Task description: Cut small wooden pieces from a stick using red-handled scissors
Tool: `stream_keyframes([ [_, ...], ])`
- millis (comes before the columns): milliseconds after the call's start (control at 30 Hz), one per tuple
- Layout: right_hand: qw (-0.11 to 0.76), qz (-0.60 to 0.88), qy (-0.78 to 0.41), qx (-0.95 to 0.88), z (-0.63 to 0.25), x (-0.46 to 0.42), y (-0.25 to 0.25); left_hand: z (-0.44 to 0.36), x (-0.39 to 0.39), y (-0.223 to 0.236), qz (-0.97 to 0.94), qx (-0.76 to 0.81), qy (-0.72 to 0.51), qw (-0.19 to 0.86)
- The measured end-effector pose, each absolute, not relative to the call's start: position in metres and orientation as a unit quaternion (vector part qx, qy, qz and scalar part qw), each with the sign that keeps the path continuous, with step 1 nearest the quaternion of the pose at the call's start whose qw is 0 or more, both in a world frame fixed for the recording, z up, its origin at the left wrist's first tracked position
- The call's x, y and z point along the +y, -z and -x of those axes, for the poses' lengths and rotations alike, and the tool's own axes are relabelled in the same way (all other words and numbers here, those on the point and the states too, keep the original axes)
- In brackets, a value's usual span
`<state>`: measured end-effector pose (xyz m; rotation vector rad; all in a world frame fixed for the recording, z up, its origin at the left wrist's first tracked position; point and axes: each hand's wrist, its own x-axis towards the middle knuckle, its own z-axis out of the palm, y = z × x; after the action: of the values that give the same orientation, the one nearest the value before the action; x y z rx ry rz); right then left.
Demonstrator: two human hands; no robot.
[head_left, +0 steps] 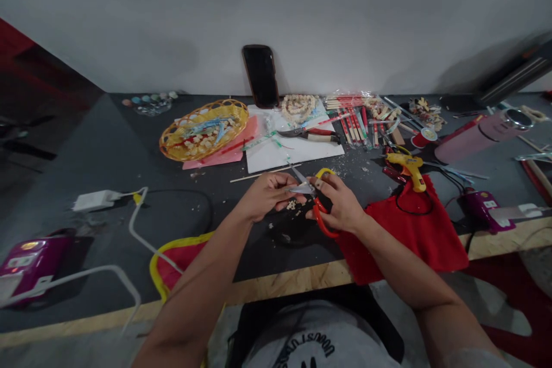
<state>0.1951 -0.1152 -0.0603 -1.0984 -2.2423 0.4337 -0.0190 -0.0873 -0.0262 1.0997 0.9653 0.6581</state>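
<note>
My right hand (340,202) grips a pair of scissors (319,215) with red and yellow handles. The blades stand apart and point left toward my left hand (269,194). The fingers of that hand are closed in a pinch beside the lower blade; whatever small thing they hold is too small to name. Under the hands, small pale cut bits (292,205) lie on the dark table. A thin wooden stick (245,177) lies just beyond my left hand.
Behind the hands are a white board (276,155) with pliers (317,135), a yellow basket (202,152) and a phone (261,76) against the wall. Rightward are a yellow glue gun (407,168), a red cloth (414,230) and a pink bottle (478,138). A white charger (95,200) lies left.
</note>
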Motion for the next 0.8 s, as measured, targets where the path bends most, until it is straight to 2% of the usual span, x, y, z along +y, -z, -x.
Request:
stream_keyframes([
  [233, 0.278, 0.436, -0.154, -0.842, -0.195, -0.118, 0.059, 0.017, -0.088, 0.027, -0.467, 0.429, -0.321, 0.703],
  [467, 0.324, 0.423, -0.235, -0.813, -0.190, -0.120, 0.054, 0.013, -0.091, 0.031, -0.531, 0.451, -0.367, 0.616],
  [667, 0.349, 0.415, -0.327, -0.774, -0.186, -0.126, 0.052, 0.013, -0.092, 0.028, -0.562, 0.447, -0.349, 0.602],
  [800, 0.372, 0.420, -0.302, -0.771, -0.190, -0.121, 0.053, 0.015, -0.093, 0.023, -0.563, 0.437, -0.349, 0.608],
])
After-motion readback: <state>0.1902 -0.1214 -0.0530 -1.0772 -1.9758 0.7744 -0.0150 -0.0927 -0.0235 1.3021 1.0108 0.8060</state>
